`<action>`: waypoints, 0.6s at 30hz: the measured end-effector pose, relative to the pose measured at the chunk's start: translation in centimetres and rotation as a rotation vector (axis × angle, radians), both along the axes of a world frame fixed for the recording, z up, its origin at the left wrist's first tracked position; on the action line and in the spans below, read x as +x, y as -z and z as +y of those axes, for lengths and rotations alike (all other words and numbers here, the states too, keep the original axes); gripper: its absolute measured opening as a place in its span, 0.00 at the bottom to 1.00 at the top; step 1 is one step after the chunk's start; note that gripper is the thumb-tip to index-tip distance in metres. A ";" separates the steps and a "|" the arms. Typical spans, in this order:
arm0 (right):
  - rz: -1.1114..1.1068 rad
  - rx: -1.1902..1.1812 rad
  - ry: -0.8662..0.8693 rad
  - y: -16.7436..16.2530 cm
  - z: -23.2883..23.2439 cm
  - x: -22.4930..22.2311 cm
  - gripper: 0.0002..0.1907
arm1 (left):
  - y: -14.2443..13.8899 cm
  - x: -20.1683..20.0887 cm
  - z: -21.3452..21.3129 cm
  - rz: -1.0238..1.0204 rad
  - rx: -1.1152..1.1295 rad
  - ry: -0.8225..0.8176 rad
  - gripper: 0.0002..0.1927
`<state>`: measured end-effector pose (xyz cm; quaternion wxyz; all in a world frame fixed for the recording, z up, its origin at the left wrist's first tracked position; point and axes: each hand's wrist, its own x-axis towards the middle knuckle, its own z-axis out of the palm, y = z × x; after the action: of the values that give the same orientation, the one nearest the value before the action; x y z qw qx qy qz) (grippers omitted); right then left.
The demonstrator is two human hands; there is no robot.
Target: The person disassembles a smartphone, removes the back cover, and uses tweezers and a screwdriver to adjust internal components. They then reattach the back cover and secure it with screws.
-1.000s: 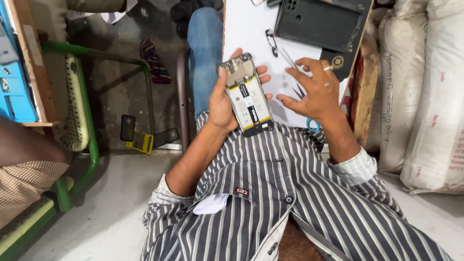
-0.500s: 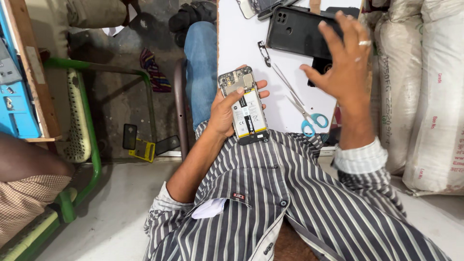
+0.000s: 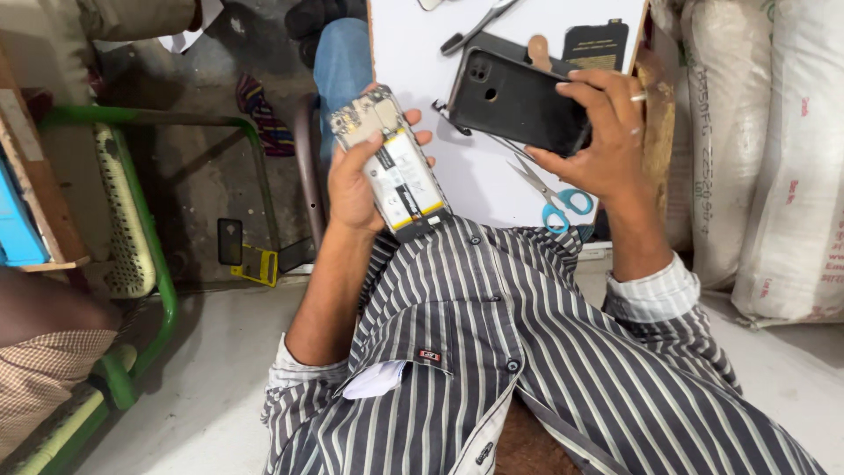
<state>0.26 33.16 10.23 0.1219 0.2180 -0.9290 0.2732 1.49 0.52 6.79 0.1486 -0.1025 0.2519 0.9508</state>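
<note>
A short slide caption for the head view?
Left hand holds opened phone; right hand holds black back cover.

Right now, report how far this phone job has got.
Done: the phone in the left hand is open, its board and battery bare. In hand: the right hand grips the black back cover. Left: the cover is not yet on the phone.

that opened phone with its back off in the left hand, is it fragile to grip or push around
Probably fragile: the opened phone shows its bare battery and circuit parts, so pressing there seems risky. It looks stiff and flat, unlikely to roll. The left hand grips only its edges, which seems the safer hold.
</note>
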 end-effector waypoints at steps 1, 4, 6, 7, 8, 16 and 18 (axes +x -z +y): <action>-0.001 -0.011 -0.004 0.6 -0.3 0.2 0.38 | 0.0 0.0 -0.2 -0.006 -0.018 -0.003 0.32; 0.044 0.029 -0.016 1.6 -0.6 0.1 0.37 | -0.1 0.0 0.0 -0.016 -0.017 0.007 0.31; 0.058 0.054 -0.022 1.8 -0.6 0.0 0.35 | -0.1 0.2 0.4 -0.033 -0.014 0.023 0.31; 0.055 0.054 -0.025 1.7 -0.5 0.0 0.35 | 0.0 0.3 0.6 -0.042 -0.022 0.032 0.30; 0.052 0.054 -0.028 1.6 -0.4 -0.1 0.34 | 0.0 0.4 0.9 -0.050 -0.028 0.041 0.29; 0.014 0.002 -0.124 -0.2 0.8 -2.5 0.29 | 0.3 0.8 1.5 -0.060 -0.051 0.096 0.24; -0.021 -0.009 -0.144 -0.7 1.1 -3.2 0.27 | 0.4 0.9 1.5 -0.054 -0.051 0.096 0.24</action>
<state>-2.97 34.28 10.96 0.0930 0.2808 -0.9109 0.2877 2.39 2.02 6.36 0.1980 -0.1195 0.2766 0.9327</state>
